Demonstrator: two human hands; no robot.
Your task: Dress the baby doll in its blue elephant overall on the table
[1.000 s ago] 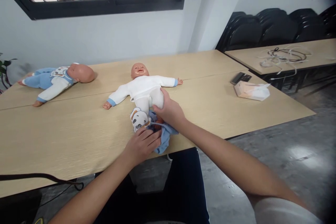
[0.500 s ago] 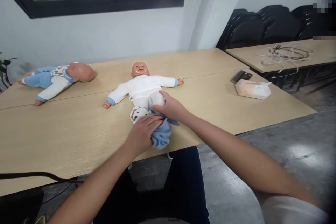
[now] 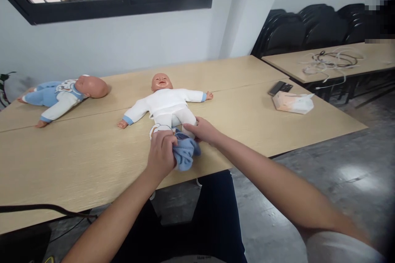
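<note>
A baby doll [image 3: 165,102] in a white top and white leggings lies on its back on the wooden table [image 3: 77,148], arms spread. A bunched blue garment [image 3: 185,154] sits at the doll's feet near the table's front edge. My left hand [image 3: 161,154] is closed on the garment's left side. My right hand [image 3: 202,129] grips its right side, against the doll's leg.
A second doll [image 3: 64,94] in blue and white lies at the far left. A tissue pack [image 3: 293,102] and a dark phone [image 3: 279,87] lie at the right. Another table [image 3: 327,63] with cables and black chairs [image 3: 308,28] stand beyond. A black cable [image 3: 46,207] crosses the near left edge.
Both hands have pulled the blue garment up toward the doll's legs and bunched it tighter; the printed white part is now mostly covered by my left hand.
</note>
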